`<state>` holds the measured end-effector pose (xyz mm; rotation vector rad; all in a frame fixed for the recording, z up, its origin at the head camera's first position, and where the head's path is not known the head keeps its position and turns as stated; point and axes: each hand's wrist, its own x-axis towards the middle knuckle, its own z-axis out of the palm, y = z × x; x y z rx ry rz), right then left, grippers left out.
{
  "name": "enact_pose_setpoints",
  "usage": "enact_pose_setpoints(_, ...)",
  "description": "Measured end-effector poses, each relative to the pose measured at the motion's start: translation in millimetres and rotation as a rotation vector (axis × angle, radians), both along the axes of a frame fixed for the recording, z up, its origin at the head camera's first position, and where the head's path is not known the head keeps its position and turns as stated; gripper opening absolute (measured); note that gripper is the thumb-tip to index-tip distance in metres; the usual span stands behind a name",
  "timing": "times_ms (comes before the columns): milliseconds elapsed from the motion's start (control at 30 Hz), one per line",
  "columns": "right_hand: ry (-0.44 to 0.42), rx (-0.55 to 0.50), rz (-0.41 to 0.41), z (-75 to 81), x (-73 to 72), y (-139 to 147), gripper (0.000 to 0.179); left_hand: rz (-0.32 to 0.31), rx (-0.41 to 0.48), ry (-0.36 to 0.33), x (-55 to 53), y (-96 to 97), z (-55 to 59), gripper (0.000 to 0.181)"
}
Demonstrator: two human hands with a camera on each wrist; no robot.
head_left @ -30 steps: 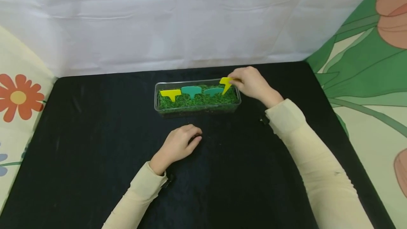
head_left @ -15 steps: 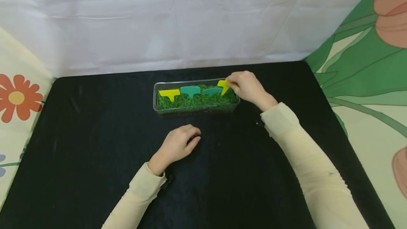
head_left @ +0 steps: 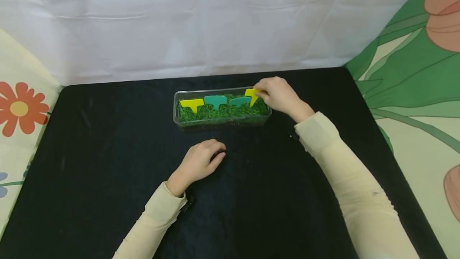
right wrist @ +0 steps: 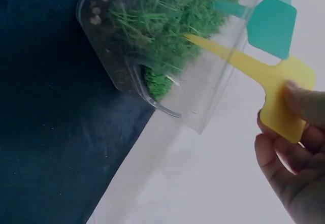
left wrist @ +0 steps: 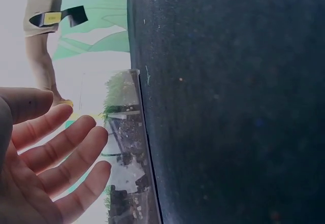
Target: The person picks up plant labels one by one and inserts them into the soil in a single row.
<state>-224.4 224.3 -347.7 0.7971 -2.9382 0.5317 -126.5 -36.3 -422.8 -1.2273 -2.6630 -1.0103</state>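
Note:
My right hand (head_left: 278,94) pinches the head of a yellow T-shaped plant label (right wrist: 282,94) between thumb and fingers. Its pointed stem reaches down to the grass (right wrist: 177,26) at the right end of a clear plastic box (head_left: 223,123). How deep the tip goes is hard to tell. Two teal plant labels (head_left: 215,101) and another yellow plant label (head_left: 192,104) stand in the grass further left. My left hand (head_left: 201,161) rests on the black table in front of the box, fingers loosely bent; the left wrist view shows its palm (left wrist: 30,183) holding nothing.
The box stands near the back edge of the black-covered table (head_left: 108,151). Behind it hangs a white cloth (head_left: 179,31). Patterned cloths with a red flower (head_left: 21,109) and large green leaves (head_left: 413,75) flank the table. Dark soil shows through the box wall.
My right hand has moved slightly left and the pinched yellow label now stands more upright, closer to the teal one. The left hand has stayed in place.

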Motion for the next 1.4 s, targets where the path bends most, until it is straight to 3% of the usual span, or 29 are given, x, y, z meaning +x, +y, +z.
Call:
enact_pose_setpoints(333, 0.062, -0.052, 0.028, 5.1, -2.1, 0.7, 0.015, 0.0, -0.003, 0.02, -0.7, 0.7, -0.6, 0.012)
enact_pose_setpoints(600, -0.005, -0.037, 0.045, 1.6, -2.7, -3.5, 0.017, 0.009, -0.002, 0.024, 0.6, 1.3, 0.3, 0.011)
enact_pose_setpoints(1400, -0.005, 0.052, 0.034, -0.8, -4.3, -16.1, 0.018, 0.018, -0.009, 0.019, 2.3, -0.3, -1.4, 0.011)
